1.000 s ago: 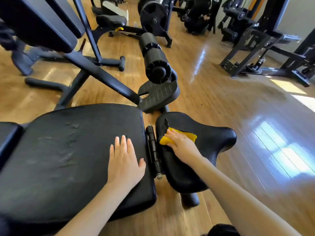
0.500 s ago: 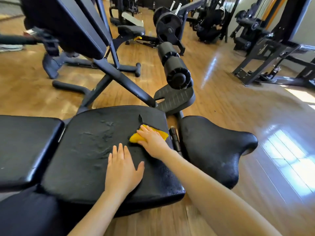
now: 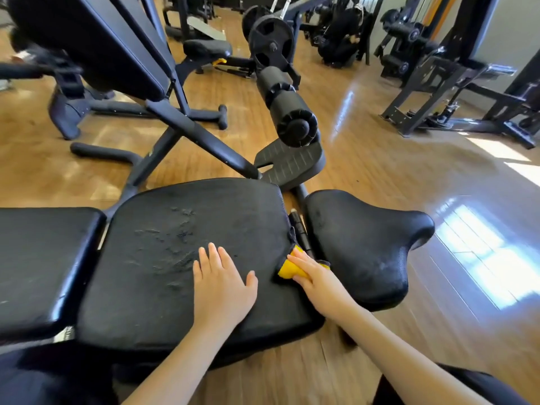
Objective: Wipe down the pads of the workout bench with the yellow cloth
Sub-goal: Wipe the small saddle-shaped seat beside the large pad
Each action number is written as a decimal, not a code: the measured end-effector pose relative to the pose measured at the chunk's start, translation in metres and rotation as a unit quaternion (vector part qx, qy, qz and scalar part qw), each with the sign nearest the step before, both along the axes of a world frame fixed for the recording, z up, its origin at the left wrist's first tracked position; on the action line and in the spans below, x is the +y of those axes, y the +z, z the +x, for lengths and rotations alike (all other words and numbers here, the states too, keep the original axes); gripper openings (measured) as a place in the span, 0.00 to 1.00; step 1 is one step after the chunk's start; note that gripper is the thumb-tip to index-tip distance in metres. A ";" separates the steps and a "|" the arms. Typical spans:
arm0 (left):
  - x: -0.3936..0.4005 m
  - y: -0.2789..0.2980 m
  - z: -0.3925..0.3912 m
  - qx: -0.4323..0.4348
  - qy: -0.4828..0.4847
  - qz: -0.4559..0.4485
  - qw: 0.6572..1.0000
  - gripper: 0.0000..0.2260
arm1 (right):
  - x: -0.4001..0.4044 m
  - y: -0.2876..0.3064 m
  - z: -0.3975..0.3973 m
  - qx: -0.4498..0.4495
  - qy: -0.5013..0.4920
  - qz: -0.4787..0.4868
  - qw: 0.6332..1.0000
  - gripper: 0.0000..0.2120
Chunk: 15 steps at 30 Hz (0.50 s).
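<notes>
Right hand point(image 3: 317, 277) has dragged the yellow cloth point(image 3: 287, 268) from mid pad to the middle pad point(image 3: 181, 258) right edge, fingers pressing it; left hand point(image 3: 220, 283) stays flat, fingers spread. Seat pad point(image 3: 365, 247) looks done; middle pad partly wiped.

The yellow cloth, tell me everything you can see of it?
The yellow cloth is small, soft-looking and bunched into a wad, with a darker edge or backing showing at its top and right. It lies at the right edge of the middle pad, beside the hinge gap before the seat pad. The right hand presses it down, fingers covering most of it. The left hand lies flat on the same pad, apart from it.
</notes>
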<state>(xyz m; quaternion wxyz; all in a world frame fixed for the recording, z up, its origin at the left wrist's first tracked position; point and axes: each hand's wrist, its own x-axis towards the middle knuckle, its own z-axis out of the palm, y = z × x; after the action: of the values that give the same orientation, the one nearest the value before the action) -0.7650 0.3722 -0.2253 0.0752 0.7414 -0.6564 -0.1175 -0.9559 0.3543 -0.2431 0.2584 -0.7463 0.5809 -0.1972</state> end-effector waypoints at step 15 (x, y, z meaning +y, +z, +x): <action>-0.004 -0.002 -0.001 0.007 0.006 0.001 1.000 0.35 | -0.177 0.003 0.042 -0.027 -0.126 0.004 0.992 0.17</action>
<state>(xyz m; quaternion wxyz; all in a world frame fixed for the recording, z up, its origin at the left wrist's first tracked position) -0.7661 0.3687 -0.2270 0.0803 0.7447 -0.6511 -0.1228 -0.9135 0.1773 -0.2400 0.2506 -0.6604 0.6638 -0.2458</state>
